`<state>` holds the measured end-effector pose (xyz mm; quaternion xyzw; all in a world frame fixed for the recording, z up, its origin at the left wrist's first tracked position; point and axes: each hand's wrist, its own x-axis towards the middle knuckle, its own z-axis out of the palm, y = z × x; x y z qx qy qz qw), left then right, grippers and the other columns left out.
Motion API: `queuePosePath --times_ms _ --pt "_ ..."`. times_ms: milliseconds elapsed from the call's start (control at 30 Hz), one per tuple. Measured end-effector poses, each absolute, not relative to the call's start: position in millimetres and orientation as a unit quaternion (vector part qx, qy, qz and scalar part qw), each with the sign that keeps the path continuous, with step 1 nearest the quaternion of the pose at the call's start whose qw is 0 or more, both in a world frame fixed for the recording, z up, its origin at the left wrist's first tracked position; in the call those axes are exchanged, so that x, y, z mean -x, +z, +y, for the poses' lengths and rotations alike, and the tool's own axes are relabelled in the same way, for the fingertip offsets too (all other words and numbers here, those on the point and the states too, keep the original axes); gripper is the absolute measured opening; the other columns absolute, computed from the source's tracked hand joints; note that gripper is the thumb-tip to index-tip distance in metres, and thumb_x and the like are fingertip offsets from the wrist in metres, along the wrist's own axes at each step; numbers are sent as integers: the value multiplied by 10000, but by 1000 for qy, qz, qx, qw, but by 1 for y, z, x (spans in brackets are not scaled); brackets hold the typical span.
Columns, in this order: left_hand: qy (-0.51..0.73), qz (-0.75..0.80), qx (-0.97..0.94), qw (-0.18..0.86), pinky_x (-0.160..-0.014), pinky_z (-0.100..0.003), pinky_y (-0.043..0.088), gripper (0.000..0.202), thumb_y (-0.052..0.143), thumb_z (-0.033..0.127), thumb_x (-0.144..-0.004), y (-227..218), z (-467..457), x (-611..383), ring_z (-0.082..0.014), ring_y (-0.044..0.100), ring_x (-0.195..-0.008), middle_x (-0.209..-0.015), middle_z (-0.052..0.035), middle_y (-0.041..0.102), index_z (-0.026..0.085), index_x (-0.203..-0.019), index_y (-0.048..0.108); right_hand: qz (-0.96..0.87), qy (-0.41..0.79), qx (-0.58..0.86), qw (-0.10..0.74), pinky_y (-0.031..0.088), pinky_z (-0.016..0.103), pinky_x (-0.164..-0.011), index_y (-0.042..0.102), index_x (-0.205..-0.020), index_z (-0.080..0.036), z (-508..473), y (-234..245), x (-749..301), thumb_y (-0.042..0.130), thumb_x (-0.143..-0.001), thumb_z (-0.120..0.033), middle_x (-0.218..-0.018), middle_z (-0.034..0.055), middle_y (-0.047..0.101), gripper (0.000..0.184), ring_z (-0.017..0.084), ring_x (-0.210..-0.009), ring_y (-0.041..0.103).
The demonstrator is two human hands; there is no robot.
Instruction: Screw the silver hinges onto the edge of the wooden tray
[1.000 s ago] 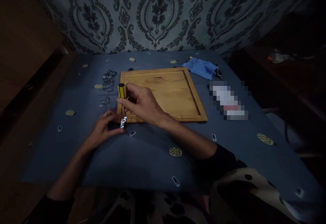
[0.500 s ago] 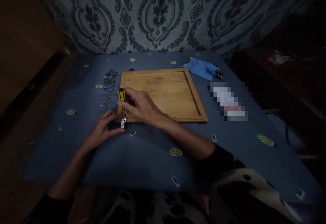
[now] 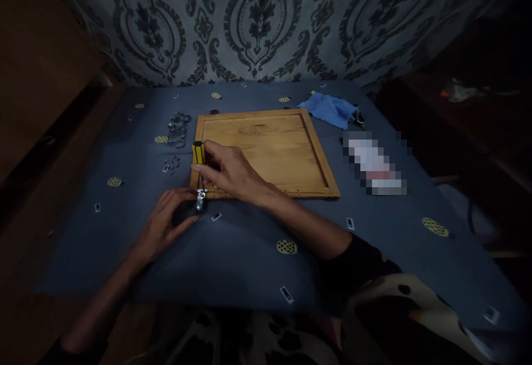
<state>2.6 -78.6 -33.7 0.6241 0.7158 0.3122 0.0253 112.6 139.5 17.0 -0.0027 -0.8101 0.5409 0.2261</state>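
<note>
1. Screwdriver [image 3: 198, 153], yellow-and-black handled, gripped in my right hand [image 3: 235, 170].
2. My left hand [image 3: 163, 222], thumb and fingers parted, flanks the small silver metal fitting [image 3: 200, 201].
3. Fitting: near-left corner of the framed brown wooden panel [image 3: 266, 146].

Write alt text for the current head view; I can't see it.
The right hand holds a yellow-and-black screwdriver to a small metal fitting at the framed wooden panel's near-left corner, the left hand open beside it. Left of the panel lie metal pieces; near its far-right corner, a blue cloth.
</note>
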Motion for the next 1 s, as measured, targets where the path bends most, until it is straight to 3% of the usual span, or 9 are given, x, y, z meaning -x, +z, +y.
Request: queuePosePath --times_ms 267,433,667,1000 --pt "242 687 -685 9 -1169 -520 498 421 532 419 -1108 -45 -86 1 -315 529 -1467 -1532 -111 599 299 -1511 510 -818 527 -2 230 404 262 -624 408 -798 -248 142 16 -112 636 -1013 -311 -695 -54 495 319 146 -686 528" --pt "231 694 -681 -5 -1155 -539 505 470 532 395 -1107 -48 -88 0 -328 517 -1469 -1571 -121 546 328 -1567 468 -819 529 -4 222 405 260 -621 417 -812 -247 142 18 -112 632 -1011 -281 -703 -52 510 295 147 -691 534" --pt "219 691 -686 -53 -1118 -493 512 561 532 330 -1110 -49 -87 -5 -311 536 -1443 -1503 -93 623 361 -1645 365 -822 525 -7 223 392 271 -628 421 -812 -248 143 17 -111 629 -1017 -331 -704 -48 517 304 155 -693 525" --pt "210 705 -676 -39 -1113 -495 503 494 490 353 -1123 -50 -87 -5 -312 556 -1419 -1526 -98 606 348 -1612 421 -817 536 -5 214 445 266 -624 447 -830 -243 142 17 -112 629 -1023 -345 -712 -40 552 284 155 -702 554"
